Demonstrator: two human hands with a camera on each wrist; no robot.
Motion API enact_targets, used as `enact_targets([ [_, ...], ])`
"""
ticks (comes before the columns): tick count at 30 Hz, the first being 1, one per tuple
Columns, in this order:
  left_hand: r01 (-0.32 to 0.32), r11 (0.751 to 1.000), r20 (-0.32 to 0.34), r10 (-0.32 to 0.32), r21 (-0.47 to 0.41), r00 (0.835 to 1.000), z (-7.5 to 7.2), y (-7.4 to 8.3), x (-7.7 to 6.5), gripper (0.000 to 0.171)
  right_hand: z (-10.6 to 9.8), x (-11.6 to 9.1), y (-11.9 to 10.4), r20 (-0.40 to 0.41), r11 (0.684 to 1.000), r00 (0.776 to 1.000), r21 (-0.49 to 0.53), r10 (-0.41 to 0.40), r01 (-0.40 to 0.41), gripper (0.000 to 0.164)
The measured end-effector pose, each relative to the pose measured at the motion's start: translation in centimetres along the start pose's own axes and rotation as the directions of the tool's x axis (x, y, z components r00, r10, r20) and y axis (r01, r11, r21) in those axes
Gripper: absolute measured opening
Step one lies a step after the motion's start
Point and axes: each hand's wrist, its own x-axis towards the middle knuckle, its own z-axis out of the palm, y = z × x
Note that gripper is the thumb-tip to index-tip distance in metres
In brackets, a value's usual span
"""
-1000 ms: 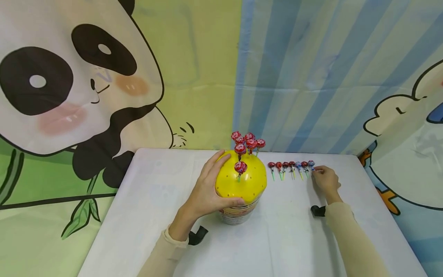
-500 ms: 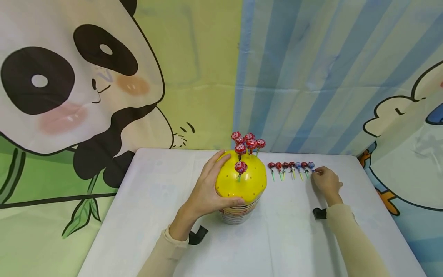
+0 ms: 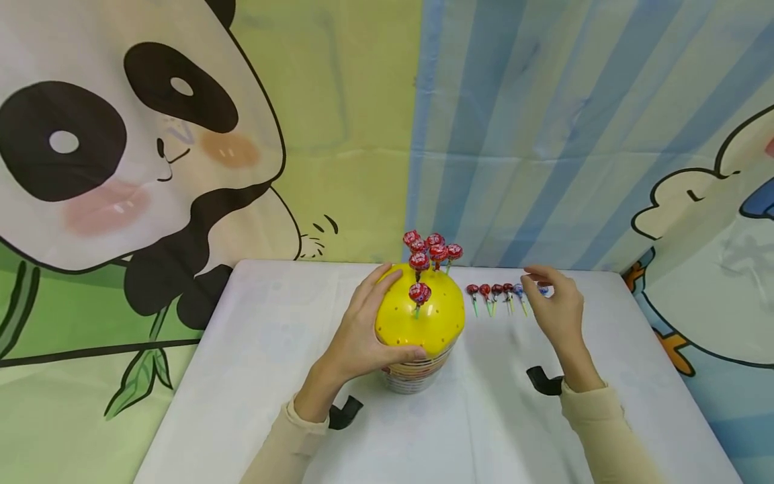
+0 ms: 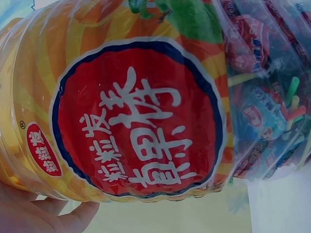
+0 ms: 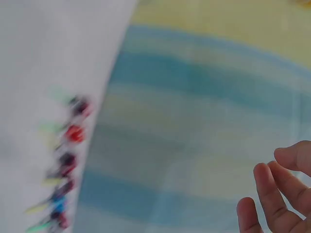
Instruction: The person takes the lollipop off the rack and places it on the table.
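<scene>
My left hand (image 3: 367,331) grips a plastic candy jar by its yellow domed lid (image 3: 423,329), thumb on the near side and fingers around the left. The lid is dotted with small holes. Several red-wrapped lollipops (image 3: 418,262) stand upright in it. In the left wrist view the jar's red and orange label (image 4: 138,116) fills the middle, with lollipops (image 4: 265,114) visible through the clear wall. Over the right end of a row of lollipops (image 3: 486,290), my right hand (image 3: 559,312) hovers and partly covers them. Its thumb and fingertips are apart, holding nothing.
The lollipops in the row lie flat, sticks toward me, near the back edge of the white table (image 3: 254,376). Behind the table hangs a backdrop (image 3: 351,134) with cartoon animals. A black strap piece (image 3: 346,413) juts from each wrist.
My right hand has let go of the lollipop at the row's right end, lifted and shifted slightly left, its fingers parting. The left hand and jar stay where they were.
</scene>
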Motion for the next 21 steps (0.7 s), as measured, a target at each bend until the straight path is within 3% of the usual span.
enact_targets([
  [4,-0.004,1.0,-0.004,0.004,0.009,1.0,0.1,0.0,0.0,0.111,-0.4,-1.0,-5.4,-0.002,0.981,0.993,0.157,-0.114,0.113,0.021],
  [9,-0.01,1.0,-0.005,0.01,0.005,1.0,0.0,0.0,0.1,0.111,-0.2,-2.3,-10.6,0.03,0.905,0.968,0.364,-0.249,0.221,0.03],
  [13,-0.017,1.0,-0.004,0.017,-0.001,1.0,0.0,-0.1,0.0,0.109,0.5,-3.1,-13.3,0.081,0.851,0.951,0.472,-0.299,0.228,0.035],
  [17,-0.026,1.0,-0.005,0.026,-0.002,1.0,0.0,-0.2,-0.1,0.108,1.3,-3.5,-15.0,0.104,0.817,0.933,0.522,-0.345,0.244,0.037],
  [21,-0.033,0.999,-0.006,0.033,0.0,0.999,0.0,-0.2,-0.1,0.108,2.1,-3.8,-16.0,0.132,0.82,0.923,0.516,-0.361,0.247,0.038],
])
